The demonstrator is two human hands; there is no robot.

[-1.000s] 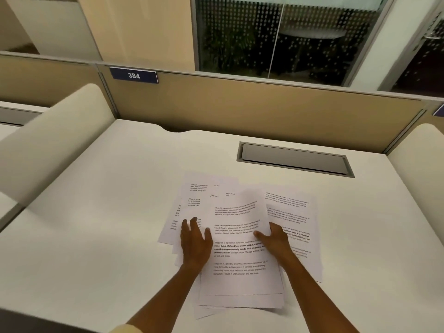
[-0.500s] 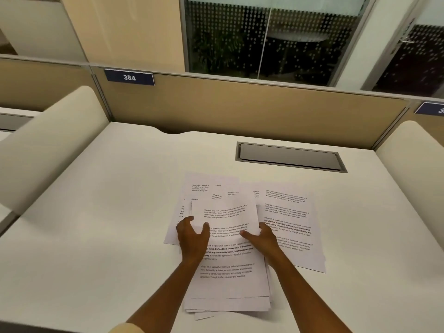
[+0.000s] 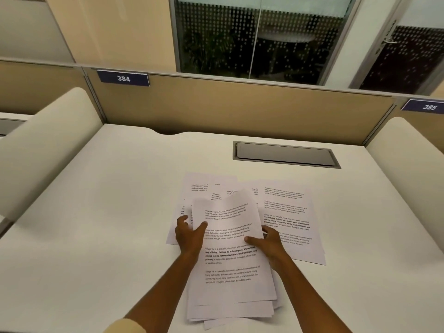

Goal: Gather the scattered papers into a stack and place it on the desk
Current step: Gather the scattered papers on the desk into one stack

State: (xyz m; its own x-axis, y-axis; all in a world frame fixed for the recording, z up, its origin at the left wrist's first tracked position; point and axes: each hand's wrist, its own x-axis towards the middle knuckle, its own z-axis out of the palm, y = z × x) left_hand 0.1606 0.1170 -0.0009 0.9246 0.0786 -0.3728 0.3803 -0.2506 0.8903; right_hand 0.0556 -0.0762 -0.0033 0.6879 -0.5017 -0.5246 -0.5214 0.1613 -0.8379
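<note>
A loose bundle of printed white papers (image 3: 230, 267) rests in front of me on the white desk (image 3: 108, 212), its top sheet curling up at the far end. My left hand (image 3: 188, 233) grips the bundle's left edge, thumb on top. My right hand (image 3: 268, 242) holds the right edge, thumb across the top sheet. More printed sheets (image 3: 288, 219) lie spread flat on the desk to the right, and others (image 3: 192, 188) fan out behind and to the left, partly under the bundle.
A grey recessed cable hatch (image 3: 286, 155) sits in the desk behind the papers. A tan partition (image 3: 240, 106) with the label 384 (image 3: 123, 78) closes the back. Rounded cream dividers stand at the left (image 3: 48, 145) and right (image 3: 408, 152).
Both hands have drawn the middle sheets toward me into a tighter bundle, and its far end has lifted and curled. The sheets to the right stay flat.
</note>
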